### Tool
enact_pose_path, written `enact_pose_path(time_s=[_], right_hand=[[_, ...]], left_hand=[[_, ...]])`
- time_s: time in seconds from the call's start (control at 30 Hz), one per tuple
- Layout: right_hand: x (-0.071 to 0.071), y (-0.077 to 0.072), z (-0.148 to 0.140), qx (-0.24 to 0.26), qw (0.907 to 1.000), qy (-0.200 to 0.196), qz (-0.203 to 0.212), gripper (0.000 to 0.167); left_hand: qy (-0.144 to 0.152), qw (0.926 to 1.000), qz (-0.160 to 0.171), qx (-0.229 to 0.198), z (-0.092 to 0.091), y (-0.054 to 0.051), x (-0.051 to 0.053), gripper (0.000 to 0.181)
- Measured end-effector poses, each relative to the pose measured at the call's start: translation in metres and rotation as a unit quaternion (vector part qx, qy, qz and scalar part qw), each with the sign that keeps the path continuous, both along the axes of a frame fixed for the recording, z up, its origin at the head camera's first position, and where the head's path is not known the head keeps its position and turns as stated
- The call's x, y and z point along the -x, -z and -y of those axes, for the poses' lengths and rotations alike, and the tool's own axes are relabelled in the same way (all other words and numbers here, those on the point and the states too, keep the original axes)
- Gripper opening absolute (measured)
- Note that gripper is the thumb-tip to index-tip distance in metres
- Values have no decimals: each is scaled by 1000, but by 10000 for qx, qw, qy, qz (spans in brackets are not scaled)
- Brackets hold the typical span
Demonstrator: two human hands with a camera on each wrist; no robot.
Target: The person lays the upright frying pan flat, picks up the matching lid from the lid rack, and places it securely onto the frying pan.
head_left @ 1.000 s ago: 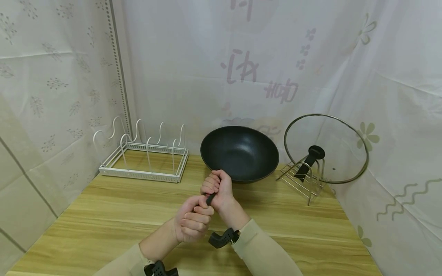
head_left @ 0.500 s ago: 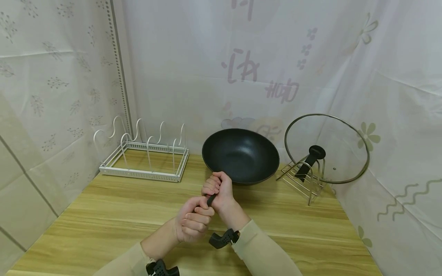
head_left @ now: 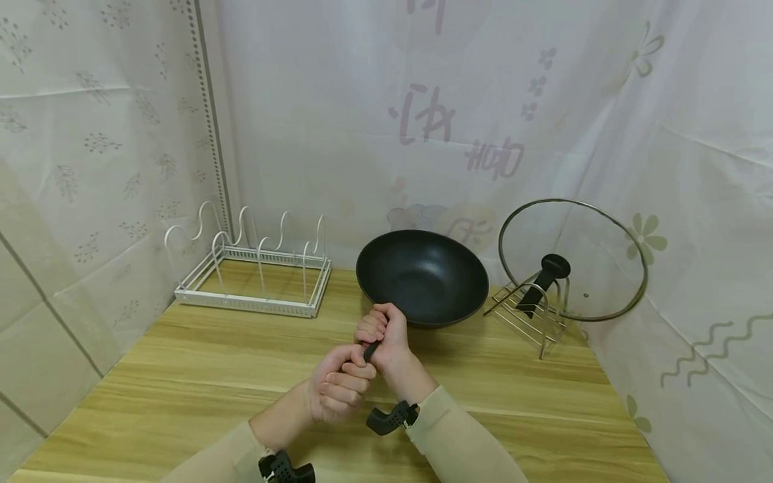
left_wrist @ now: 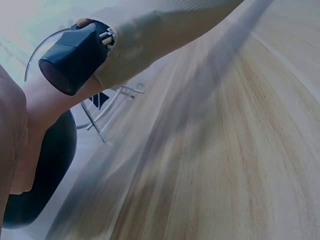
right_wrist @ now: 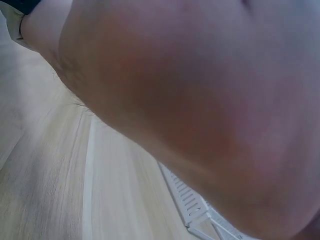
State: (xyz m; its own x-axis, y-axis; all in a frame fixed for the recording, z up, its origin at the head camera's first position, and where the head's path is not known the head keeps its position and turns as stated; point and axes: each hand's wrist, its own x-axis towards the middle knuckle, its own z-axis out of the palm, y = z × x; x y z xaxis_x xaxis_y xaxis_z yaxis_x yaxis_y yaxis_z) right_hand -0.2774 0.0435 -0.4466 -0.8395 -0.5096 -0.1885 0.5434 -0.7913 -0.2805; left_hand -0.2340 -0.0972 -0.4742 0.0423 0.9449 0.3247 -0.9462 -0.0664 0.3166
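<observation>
A black wok (head_left: 425, 278) hangs in the middle of the head view, its hollow tilted towards me. Its black handle (head_left: 370, 350) shows only between my hands, with a trace of red; the fingers hide the rest. My right hand (head_left: 388, 334) grips the handle nearer the pan. Farther down, close to the handle's end, my left hand (head_left: 341, 384) holds it with curled fingers. In the left wrist view the wok's dark side (left_wrist: 52, 162) appears past the right forearm. Skin fills most of the right wrist view.
A white wire rack (head_left: 247, 305) stands at the table's back left. At the back right a metal stand (head_left: 540, 335) holds a glass lid (head_left: 604, 268) upright, with its black knob (head_left: 552, 268). Printed cloth (head_left: 326, 134) hangs behind the wooden table (head_left: 211, 376).
The wok has sunk a little in the head view and shifted slightly right. Both hands keep their hold on the handle and have dropped very slightly.
</observation>
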Motion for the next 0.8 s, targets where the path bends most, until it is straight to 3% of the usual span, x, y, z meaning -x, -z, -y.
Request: enact_pose_path(time_s=[0.8], right_hand=[[-2, 14, -2, -47, 9999, 95, 83, 51]], left_hand=[[54, 9999, 90, 61, -1, 11, 0, 39]])
